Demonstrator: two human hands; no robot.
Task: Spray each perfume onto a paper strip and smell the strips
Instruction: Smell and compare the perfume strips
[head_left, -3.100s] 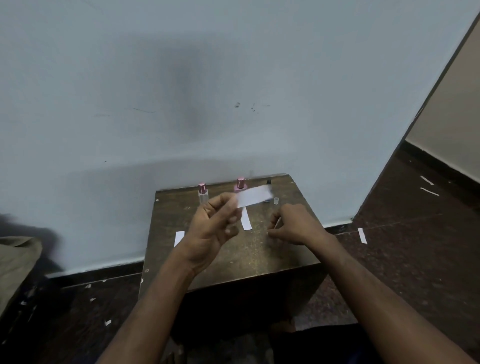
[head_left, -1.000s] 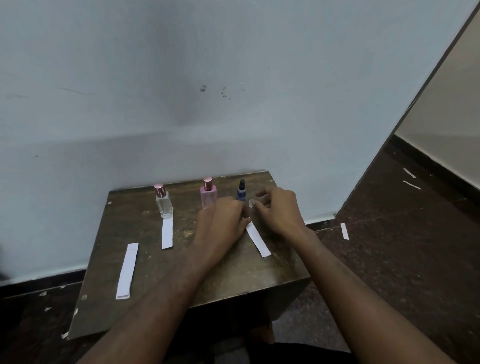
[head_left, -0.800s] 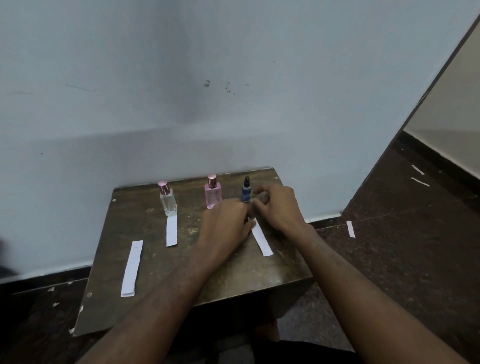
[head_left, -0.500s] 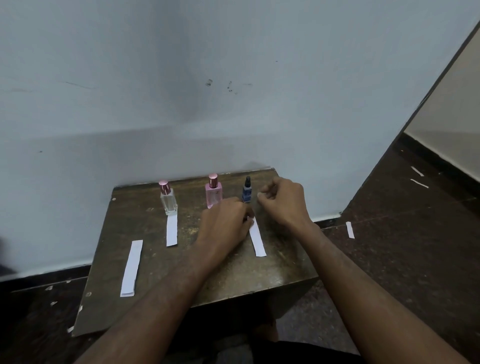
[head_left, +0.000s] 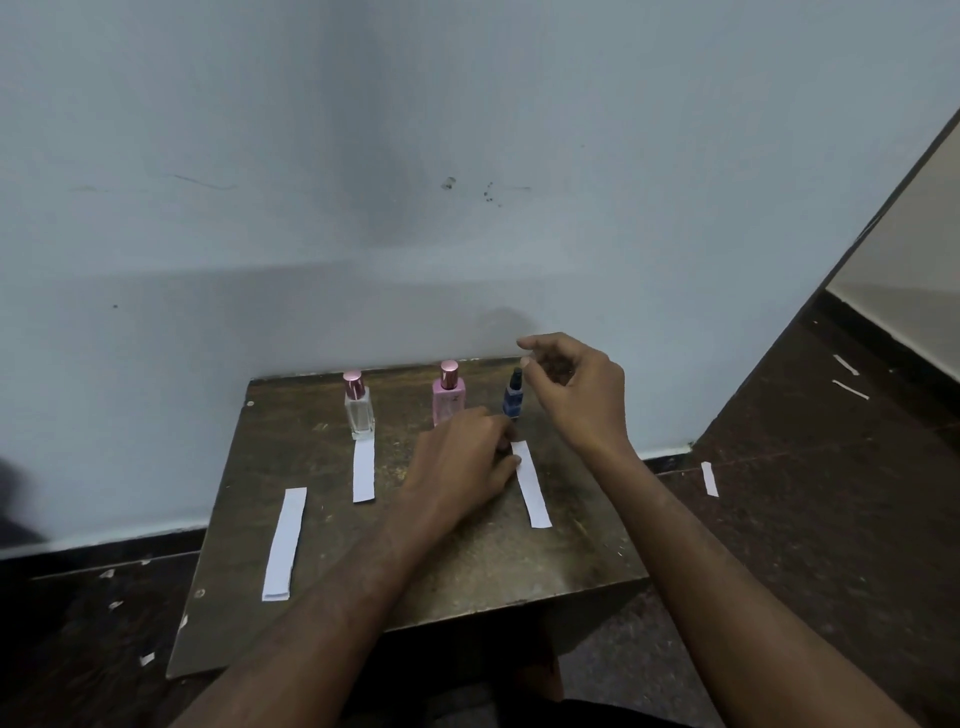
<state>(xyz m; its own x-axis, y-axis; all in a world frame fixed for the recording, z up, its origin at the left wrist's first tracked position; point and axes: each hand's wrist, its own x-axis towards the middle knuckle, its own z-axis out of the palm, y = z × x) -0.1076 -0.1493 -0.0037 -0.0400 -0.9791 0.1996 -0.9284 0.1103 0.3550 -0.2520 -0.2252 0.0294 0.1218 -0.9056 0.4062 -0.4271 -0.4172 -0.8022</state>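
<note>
Nearest, a spare paper strip (head_left: 284, 544) lies at the worktop (head_left: 467, 566) left edge. My left hand (head_left: 462, 467) rests on the worktop, fingers curled beside the right strip (head_left: 532, 483) (whether pinching it, I cannot tell), likely aligning it under the blue bottle (head_left: 513, 395). My right hand (head_left: 576, 392) hovers there, fingers loosely curled, empty. Farther left stand the pink bottle (head_left: 449, 392) and clear bottle (head_left: 359, 405), its strip (head_left: 363, 470) before it.

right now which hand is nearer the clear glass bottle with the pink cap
Left. The left hand rests on the table right of the clear glass bottle; the right hand hangs farther right, past the blue bottle.
</note>
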